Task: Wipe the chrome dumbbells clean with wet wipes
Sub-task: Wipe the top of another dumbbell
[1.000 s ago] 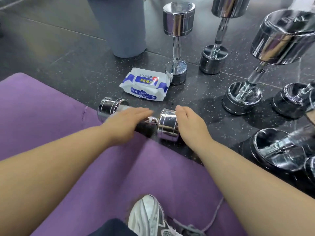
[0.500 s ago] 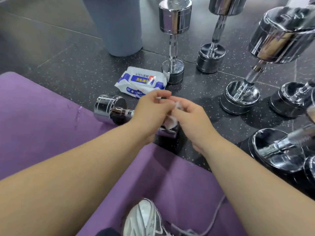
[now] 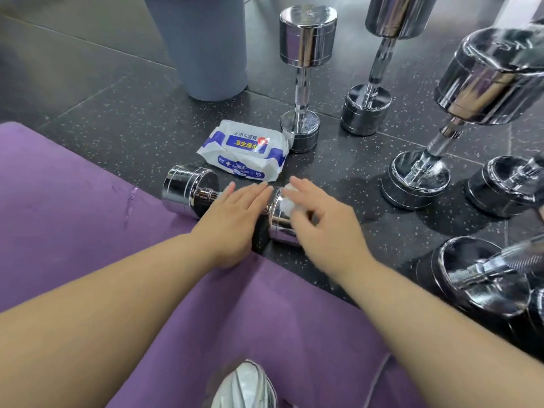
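Though closed, the wipes pack (image 3: 246, 152) just beyond the horizontal dumbbell (image 3: 188, 191).

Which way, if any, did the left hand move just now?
Yes: the left hand came down and leftward, now lying flat over the handle of the lying dumbbell.

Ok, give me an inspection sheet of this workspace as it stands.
Surface: dark speckled floor; purple mat in front.
Job's things: lying dumbbell at the mat's edge; wipes pack beyond it; white wipe on its right head.
Clutter: grey bin, shoe.
Hands: left hand flat on the handle; right hand blurred over the wipe, grip unclear.
Cables: nothing seen.
Surroundings: upright dumbbells ahead and right.
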`<state>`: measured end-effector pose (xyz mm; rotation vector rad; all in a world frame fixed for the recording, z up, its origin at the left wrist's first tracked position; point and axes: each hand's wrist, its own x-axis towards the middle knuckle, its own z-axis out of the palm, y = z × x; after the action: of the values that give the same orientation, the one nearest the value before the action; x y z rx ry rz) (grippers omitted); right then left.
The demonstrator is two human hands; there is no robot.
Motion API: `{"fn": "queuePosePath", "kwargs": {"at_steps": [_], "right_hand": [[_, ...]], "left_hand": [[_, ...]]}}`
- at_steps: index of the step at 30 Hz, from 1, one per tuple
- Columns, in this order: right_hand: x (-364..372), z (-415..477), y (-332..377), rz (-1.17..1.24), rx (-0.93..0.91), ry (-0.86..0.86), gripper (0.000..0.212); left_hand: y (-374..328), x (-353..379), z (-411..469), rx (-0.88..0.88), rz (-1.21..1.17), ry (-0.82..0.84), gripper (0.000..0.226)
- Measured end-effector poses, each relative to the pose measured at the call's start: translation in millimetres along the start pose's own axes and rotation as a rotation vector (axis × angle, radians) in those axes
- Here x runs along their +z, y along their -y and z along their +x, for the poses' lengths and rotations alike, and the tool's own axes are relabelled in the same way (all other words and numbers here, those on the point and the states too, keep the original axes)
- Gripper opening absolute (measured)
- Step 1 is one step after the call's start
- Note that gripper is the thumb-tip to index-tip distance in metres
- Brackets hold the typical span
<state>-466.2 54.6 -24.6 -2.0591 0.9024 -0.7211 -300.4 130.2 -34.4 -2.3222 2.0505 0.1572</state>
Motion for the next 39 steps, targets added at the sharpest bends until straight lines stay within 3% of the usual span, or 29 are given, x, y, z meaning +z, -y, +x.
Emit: {"fn": "queuePosePath", "kwargs": {"at_steps": [3,5,8,12,17,18,23,25,28,32,37,39], "right_hand": [[4,-7,-15,-0.301,-0.396,-0.039,0.033],[0,-2,-27,-0.376,-0.507,-0.039,0.032],[-6,6,-37,-0.426,-0.506,-0.029,0.033],[-3,11,-46,-0.477,-0.477,-0.008,0.035],[2,67,-11,-0.368,-0.012,0.005,0.035],[5,70,-8,-0.344,-0.009,0.015,0.034],[11,17,-24,-0.377,-0.399,-0.052,0.033],[10,4,-27,-0.345,-0.454,-0.098,0.035],[12,6,-5,-0.249,-0.240,-0.109,0.033],[6,40,19,-0.200,0.177,0.072,0.031],[4,10,6,0.273,0.699,-0.159,0.037],[7,-13,2,0.582,0.888,-0.197,0.025]], "left_hand": [[1,-2,13,0.008,0.021,0.000,0.080],[4,-2,26,0.009,0.024,0.008,0.079],[9,-7,53,0.031,0.027,0.015,0.075],[4,-10,74,-0.004,0.131,-0.029,0.051],[0,-5,77,-0.006,0.216,-0.064,0.043],[2,-4,76,0.007,0.199,-0.062,0.046],[12,-10,63,0.016,0.127,-0.036,0.047],[8,-13,58,0.006,0.131,-0.016,0.046],[0,-10,43,-0.010,0.160,-0.019,0.034],[-4,-13,26,-0.021,0.156,0.014,0.032],[-12,-24,22,0.005,0.055,0.136,0.018],[-19,-27,23,-0.019,0.065,0.190,0.016]]}}
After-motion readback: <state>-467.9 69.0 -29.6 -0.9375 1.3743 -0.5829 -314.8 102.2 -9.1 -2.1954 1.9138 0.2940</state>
